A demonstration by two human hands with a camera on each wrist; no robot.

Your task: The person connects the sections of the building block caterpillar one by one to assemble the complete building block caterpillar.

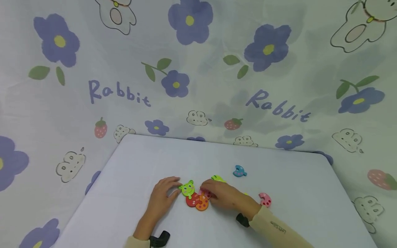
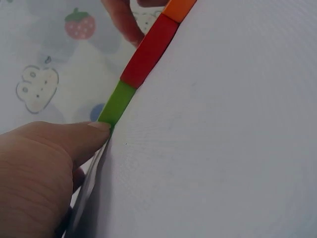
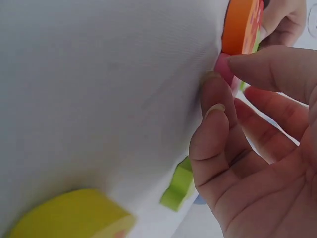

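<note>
Linked puzzle pieces form a curved row on the white table. A green face piece (image 1: 187, 188) heads it, then a red piece (image 1: 192, 200) and an orange piece (image 1: 202, 202) with dots. At the green piece's left side, my left hand (image 1: 164, 194) holds the edge with thumb and fingertips; the left wrist view shows the thumb against its green side (image 2: 117, 104). My right hand (image 1: 221, 193) pinches a pink piece (image 3: 224, 67) beside the orange one, thumb on one side and fingers on the other. The right hand partly hides that pink piece in the head view.
Loose pieces lie around the right hand: a green one (image 1: 218, 178) just beyond it, a blue one (image 1: 239, 171) farther back, and a pink one (image 1: 265, 199) near the right sleeve. A yellow piece (image 3: 74, 215) shows close in the right wrist view. Patterned cloth (image 1: 198, 69) hangs behind the table.
</note>
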